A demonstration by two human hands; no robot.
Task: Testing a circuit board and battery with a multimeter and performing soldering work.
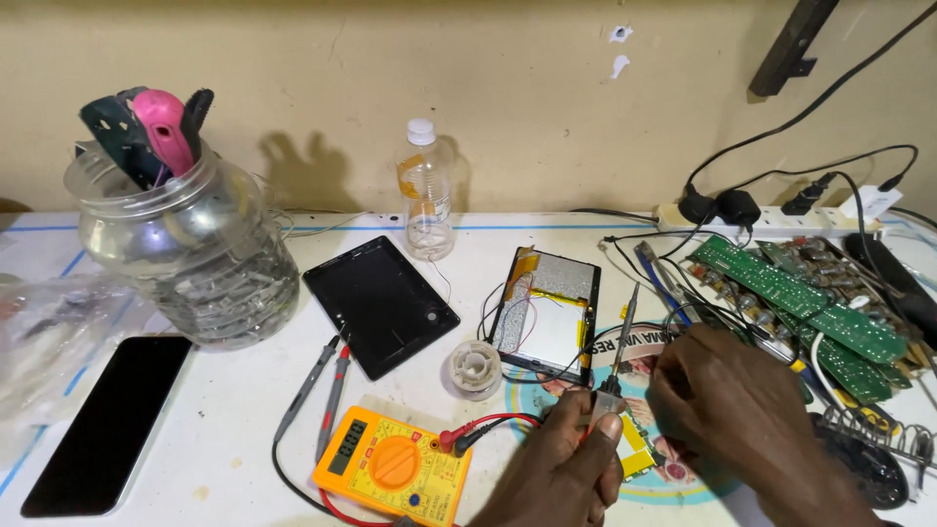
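A person's left hand is closed around the handle of a slim tool, likely a screwdriver or soldering iron, whose shaft rises toward the opened tablet. The right hand lies knuckles-up just right of the tablet, fingers curled under; whether it grips anything cannot be told. The tablet lies face down with its back off, battery and thin wires exposed.

Judging by the grip, the work is fine contact on the tablet's insides. Doing it well would mean keeping the tip steady, bracing the wrist on the table, and keeping clear of the loose red and black wires beside the battery.

Left of the tablet sits a roll of solder, and farther left the tablet's black cover. Below and left of the tablet lies a yellow multimeter with 2 probes resting beside it. Behind the tablet stands a clear plastic bottle. Far left of it are a large jar holding phone shells and a dark phone. Right of the tablet lie green circuit boards and a white power strip with plugs.

The table is white with blue lines, crowded, set against a plain cream wall.
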